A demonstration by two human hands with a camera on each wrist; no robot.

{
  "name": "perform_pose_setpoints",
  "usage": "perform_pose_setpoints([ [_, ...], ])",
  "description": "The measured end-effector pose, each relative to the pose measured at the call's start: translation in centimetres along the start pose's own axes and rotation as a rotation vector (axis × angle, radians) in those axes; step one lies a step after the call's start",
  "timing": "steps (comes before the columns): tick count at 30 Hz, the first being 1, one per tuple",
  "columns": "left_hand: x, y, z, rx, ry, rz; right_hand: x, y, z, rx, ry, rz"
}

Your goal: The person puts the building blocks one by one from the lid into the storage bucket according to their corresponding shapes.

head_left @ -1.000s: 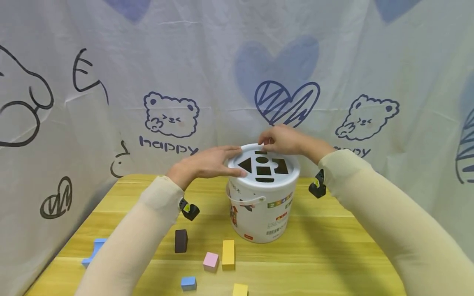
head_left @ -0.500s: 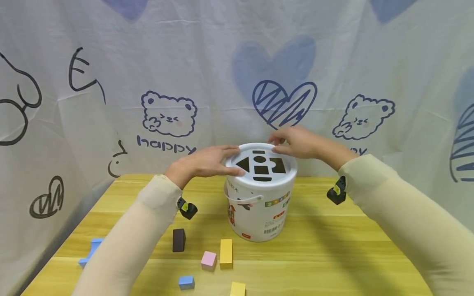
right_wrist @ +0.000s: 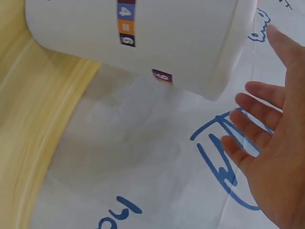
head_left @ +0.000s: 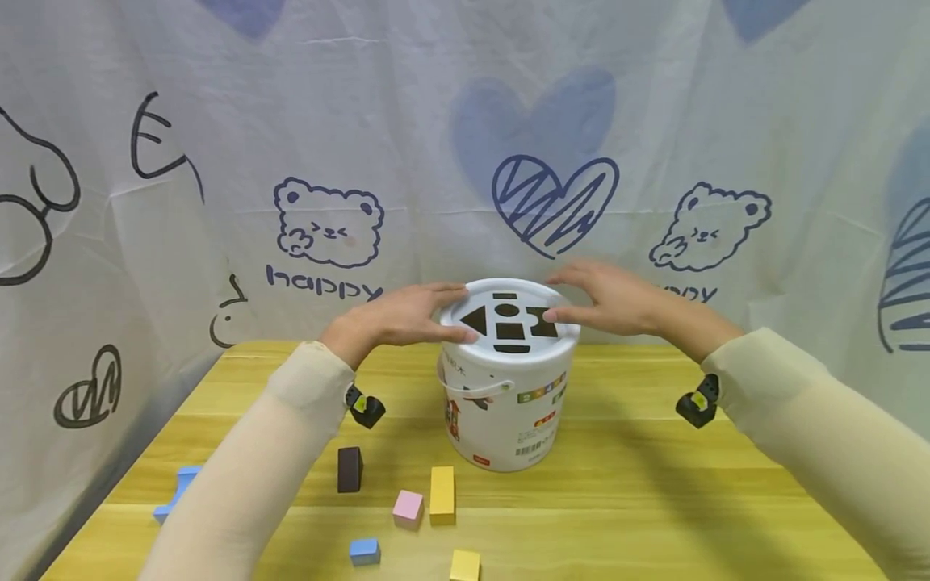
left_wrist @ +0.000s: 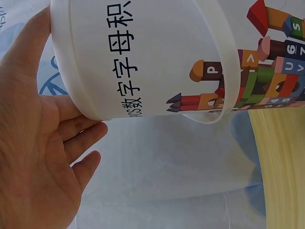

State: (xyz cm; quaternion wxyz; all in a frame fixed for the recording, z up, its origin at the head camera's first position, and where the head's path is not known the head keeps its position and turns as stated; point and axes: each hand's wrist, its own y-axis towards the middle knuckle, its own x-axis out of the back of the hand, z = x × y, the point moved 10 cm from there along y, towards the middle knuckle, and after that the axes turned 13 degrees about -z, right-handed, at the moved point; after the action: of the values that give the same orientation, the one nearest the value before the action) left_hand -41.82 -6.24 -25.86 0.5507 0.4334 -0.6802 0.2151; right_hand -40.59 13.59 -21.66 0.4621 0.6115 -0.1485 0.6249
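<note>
A white bucket (head_left: 494, 440) with printed block pictures and a thin handle (left_wrist: 232, 67) stands upright on the table. Its white lid (head_left: 501, 360) is on top, pierced by dark cut-outs: a triangle, a circle, a square and others. My left hand (head_left: 400, 316) holds the lid's left rim, thumb over the front and fingers farther back. In the left wrist view its fingertips bend in right at the rim. On the other side, my right hand (head_left: 617, 298) is spread, its thumb over the lid's right edge. The right wrist view shows its fingers loose and beside the rim, holding nothing.
Wooden blocks lie before the bucket: a dark brown one (head_left: 349, 470), a long yellow one (head_left: 441, 496), a pink cube (head_left: 408, 510), a small blue one (head_left: 365, 552) and another yellow one (head_left: 465, 566). A blue notched block (head_left: 178, 488) lies left. A printed curtain (head_left: 436, 121) hangs behind.
My right hand has moved from the lid's far edge to its right side, and its fingers have spread. My left hand stays at the left rim.
</note>
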Motion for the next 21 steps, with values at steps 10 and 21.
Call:
perform_pose_setpoints([
  [10,0.1,0.0,0.0,0.000,0.008,0.001,-0.4,-2.2,-1.5,-0.090,-0.007,0.047],
  [21,0.1,0.2,0.0,0.004,0.002,0.003,-1.2,-3.3,-2.4,-0.144,-0.005,0.046],
])
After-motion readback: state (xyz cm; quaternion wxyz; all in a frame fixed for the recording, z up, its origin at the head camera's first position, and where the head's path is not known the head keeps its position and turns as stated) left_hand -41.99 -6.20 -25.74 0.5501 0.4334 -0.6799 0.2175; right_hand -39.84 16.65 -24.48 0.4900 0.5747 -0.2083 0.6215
